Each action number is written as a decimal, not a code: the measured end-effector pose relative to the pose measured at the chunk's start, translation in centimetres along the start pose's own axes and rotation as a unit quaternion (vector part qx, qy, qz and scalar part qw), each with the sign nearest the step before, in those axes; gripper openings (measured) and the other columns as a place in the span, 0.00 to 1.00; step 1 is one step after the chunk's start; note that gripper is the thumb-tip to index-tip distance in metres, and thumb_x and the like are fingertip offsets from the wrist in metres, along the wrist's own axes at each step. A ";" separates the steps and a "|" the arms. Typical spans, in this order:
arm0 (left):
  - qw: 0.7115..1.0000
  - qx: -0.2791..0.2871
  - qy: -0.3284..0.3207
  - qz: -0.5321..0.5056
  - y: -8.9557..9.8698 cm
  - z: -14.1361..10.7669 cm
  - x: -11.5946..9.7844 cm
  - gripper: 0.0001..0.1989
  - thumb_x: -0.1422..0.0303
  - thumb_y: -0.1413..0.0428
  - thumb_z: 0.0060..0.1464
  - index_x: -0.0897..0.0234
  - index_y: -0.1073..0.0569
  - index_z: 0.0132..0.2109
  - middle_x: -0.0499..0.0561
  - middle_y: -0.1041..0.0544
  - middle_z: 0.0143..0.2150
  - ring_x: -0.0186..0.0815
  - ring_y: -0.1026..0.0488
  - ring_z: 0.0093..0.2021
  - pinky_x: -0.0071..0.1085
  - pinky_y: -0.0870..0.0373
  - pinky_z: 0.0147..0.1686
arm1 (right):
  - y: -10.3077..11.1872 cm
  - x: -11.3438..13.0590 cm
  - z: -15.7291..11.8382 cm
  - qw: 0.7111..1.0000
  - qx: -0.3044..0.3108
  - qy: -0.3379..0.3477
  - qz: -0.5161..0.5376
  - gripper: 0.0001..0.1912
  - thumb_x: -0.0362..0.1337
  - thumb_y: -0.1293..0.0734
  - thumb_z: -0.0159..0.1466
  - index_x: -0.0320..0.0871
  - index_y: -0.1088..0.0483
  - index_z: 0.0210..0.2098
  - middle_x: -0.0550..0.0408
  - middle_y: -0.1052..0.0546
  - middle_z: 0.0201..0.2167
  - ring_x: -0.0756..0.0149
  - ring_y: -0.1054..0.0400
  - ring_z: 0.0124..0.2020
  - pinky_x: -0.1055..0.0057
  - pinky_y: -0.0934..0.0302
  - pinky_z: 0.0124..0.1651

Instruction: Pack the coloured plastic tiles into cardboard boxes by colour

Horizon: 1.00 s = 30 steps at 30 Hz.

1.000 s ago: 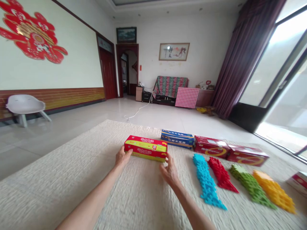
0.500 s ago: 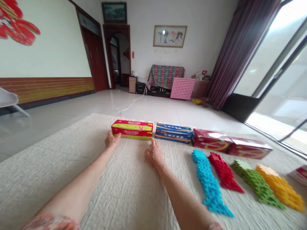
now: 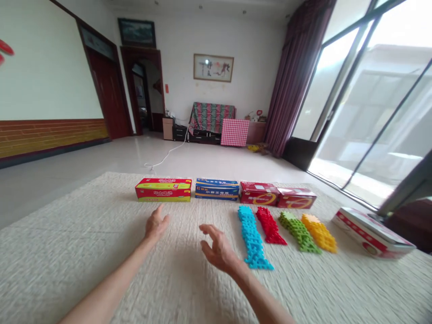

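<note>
My left hand is open above the pale textured cover, just in front of the red and yellow box, and holds nothing. Nearer to me and further right, my right hand is open with its fingers apart and nothing between them. A blue box stands to the right of the red and yellow one, then two dark red boxes. In front of them lie strips of interlocking plastic pieces: blue, red, green and yellow.
A white and red box lies at the right on the textured cover. Beyond the cover, a white cable runs over the tiled floor to a low cabinet with cloths. Glass doors and a purple curtain are on the right.
Both hands have come away from the red and yellow box and back toward me. The view has turned right, bringing more of the white and red box into sight.
</note>
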<state>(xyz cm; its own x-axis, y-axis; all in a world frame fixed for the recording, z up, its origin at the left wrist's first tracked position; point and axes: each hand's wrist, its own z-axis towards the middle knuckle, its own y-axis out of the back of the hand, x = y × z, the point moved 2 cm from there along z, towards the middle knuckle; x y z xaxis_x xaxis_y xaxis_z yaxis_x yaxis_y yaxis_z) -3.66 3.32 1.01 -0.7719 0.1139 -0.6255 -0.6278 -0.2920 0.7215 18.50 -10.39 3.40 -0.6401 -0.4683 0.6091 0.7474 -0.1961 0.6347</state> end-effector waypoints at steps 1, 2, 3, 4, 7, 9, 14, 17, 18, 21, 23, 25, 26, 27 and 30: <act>1.000 0.002 -0.027 -0.001 -0.7 -0.2 -1.2 0.23 0.71 0.48 0.52 0.67 0.33 0.57 0.61 0.27 0.54 0.43 0.27 0.52 0.34 0.32 0.51 | 1.3 -0.2 -0.8 1.000 -0.007 0.013 -0.015 0.22 0.28 0.40 0.56 0.44 0.37 0.50 0.49 0.26 0.46 0.63 0.31 0.47 0.64 0.37 0.50; 0.998 0.003 -0.055 -0.001 -1.3 -0.2 -2.6 0.23 0.72 0.48 0.52 0.67 0.33 0.56 0.60 0.26 0.54 0.43 0.28 0.53 0.34 0.32 0.52 | 2.6 -0.5 -1.2 0.999 -0.011 0.018 -0.037 0.22 0.27 0.41 0.56 0.43 0.37 0.51 0.48 0.26 0.46 0.62 0.32 0.48 0.63 0.38 0.51; 0.996 0.003 -0.085 -0.001 -1.9 -0.2 -4.0 0.23 0.72 0.48 0.51 0.66 0.32 0.56 0.59 0.26 0.54 0.43 0.29 0.54 0.34 0.34 0.53 | 3.8 -1.1 -1.2 0.997 -0.010 0.018 -0.070 0.23 0.27 0.41 0.56 0.43 0.37 0.51 0.47 0.27 0.47 0.62 0.32 0.49 0.64 0.38 0.52; 0.993 0.005 -0.118 -0.001 -2.5 0.0 -5.6 0.22 0.73 0.48 0.51 0.65 0.31 0.55 0.59 0.26 0.54 0.42 0.30 0.55 0.34 0.35 0.54 | 4.9 -1.7 -0.9 0.994 -0.005 0.011 -0.110 0.23 0.27 0.41 0.56 0.42 0.37 0.51 0.47 0.27 0.49 0.62 0.32 0.50 0.64 0.38 0.52; 0.979 0.012 -0.203 0.007 -4.0 1.4 -10.5 0.22 0.74 0.49 0.52 0.64 0.31 0.55 0.57 0.28 0.55 0.41 0.32 0.55 0.34 0.37 0.56 | 7.6 -4.0 1.7 0.976 0.007 -0.013 -0.219 0.26 0.26 0.41 0.54 0.41 0.37 0.53 0.46 0.30 0.53 0.62 0.35 0.54 0.65 0.41 0.55; 0.969 0.016 -0.244 0.020 -4.7 2.8 -13.3 0.21 0.75 0.51 0.53 0.63 0.30 0.54 0.56 0.28 0.53 0.40 0.31 0.54 0.34 0.37 0.55 | 8.9 -5.5 4.2 0.966 -0.001 -0.030 -0.257 0.27 0.26 0.40 0.54 0.41 0.37 0.54 0.45 0.31 0.55 0.61 0.37 0.55 0.63 0.42 0.55; 0.951 0.030 -0.302 0.065 -6.0 6.0 -17.4 0.12 0.75 0.50 0.53 0.63 0.23 0.39 0.56 0.27 0.45 0.44 0.31 0.48 0.38 0.37 0.51 | 10.7 -8.8 9.6 0.936 -0.037 -0.078 -0.342 0.21 0.26 0.40 0.56 0.39 0.32 0.49 0.40 0.33 0.54 0.49 0.42 0.55 0.53 0.48 0.53; 0.946 0.034 -0.311 0.084 -7.1 7.1 -17.8 0.10 0.76 0.50 0.52 0.63 0.24 0.33 0.56 0.27 0.41 0.45 0.33 0.46 0.39 0.36 0.48 | 10.8 -10.4 11.6 0.923 -0.023 -0.072 -0.377 0.16 0.28 0.40 0.58 0.41 0.29 0.45 0.42 0.31 0.50 0.50 0.43 0.53 0.54 0.52 0.53; 0.945 0.036 -0.313 0.088 -7.5 7.3 -17.8 0.09 0.76 0.49 0.52 0.63 0.24 0.32 0.56 0.27 0.41 0.45 0.33 0.46 0.39 0.36 0.47 | 10.7 -11.0 12.0 0.920 -0.016 -0.067 -0.385 0.16 0.28 0.40 0.59 0.42 0.28 0.44 0.43 0.30 0.49 0.51 0.43 0.52 0.55 0.53 0.53; 0.943 0.041 -0.316 0.099 -8.8 7.4 -17.2 0.08 0.77 0.49 0.51 0.63 0.25 0.32 0.56 0.27 0.40 0.45 0.34 0.46 0.39 0.37 0.47 | 10.3 -12.4 12.7 0.913 -0.006 -0.060 -0.403 0.15 0.30 0.41 0.61 0.43 0.28 0.44 0.45 0.30 0.46 0.54 0.42 0.49 0.57 0.54 0.52; 0.943 0.040 -0.314 0.105 -9.4 7.4 -16.8 0.09 0.77 0.49 0.50 0.63 0.26 0.34 0.56 0.28 0.40 0.45 0.35 0.46 0.39 0.37 0.47 | 10.0 -13.2 13.0 0.909 -0.007 -0.066 -0.411 0.13 0.30 0.41 0.61 0.43 0.27 0.42 0.45 0.30 0.44 0.54 0.42 0.47 0.57 0.54 0.51; 0.943 0.036 -0.311 0.108 -9.7 7.2 -16.7 0.09 0.77 0.50 0.50 0.63 0.26 0.34 0.57 0.28 0.41 0.45 0.36 0.47 0.40 0.37 0.47 | 9.9 -13.6 13.2 0.906 -0.009 -0.074 -0.417 0.12 0.31 0.41 0.61 0.43 0.27 0.39 0.45 0.30 0.43 0.54 0.41 0.45 0.57 0.54 0.50; 0.944 0.033 -0.311 0.107 -9.7 7.1 -16.7 0.09 0.77 0.50 0.50 0.63 0.26 0.34 0.57 0.28 0.41 0.45 0.36 0.47 0.40 0.37 0.47 | 10.0 -13.6 13.3 0.905 -0.010 -0.075 -0.418 0.12 0.30 0.41 0.61 0.44 0.27 0.38 0.45 0.30 0.42 0.55 0.41 0.45 0.58 0.53 0.50; 0.944 0.029 -0.310 0.105 -9.5 7.0 -16.8 0.09 0.77 0.50 0.50 0.63 0.26 0.34 0.57 0.28 0.41 0.46 0.36 0.46 0.41 0.37 0.47 | 10.2 -13.4 13.4 0.905 -0.011 -0.074 -0.419 0.12 0.30 0.41 0.60 0.44 0.27 0.37 0.45 0.30 0.41 0.55 0.40 0.44 0.58 0.53 0.49; 0.944 0.017 -0.316 0.090 -8.3 6.4 -17.4 0.08 0.76 0.49 0.49 0.64 0.26 0.33 0.58 0.28 0.41 0.46 0.35 0.46 0.42 0.37 0.47 | 11.5 -11.9 13.4 0.906 -0.019 -0.060 -0.419 0.11 0.30 0.41 0.60 0.43 0.27 0.36 0.46 0.30 0.42 0.56 0.40 0.44 0.60 0.52 0.48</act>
<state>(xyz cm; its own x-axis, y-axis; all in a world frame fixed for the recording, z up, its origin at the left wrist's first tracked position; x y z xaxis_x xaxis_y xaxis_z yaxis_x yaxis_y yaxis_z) 14.34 9.82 7.76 -0.7657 0.6121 -0.1976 -0.4754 -0.3317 0.8149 32.29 4.45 9.81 -0.9986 -0.0437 -0.0305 -0.0064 -0.4705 0.8824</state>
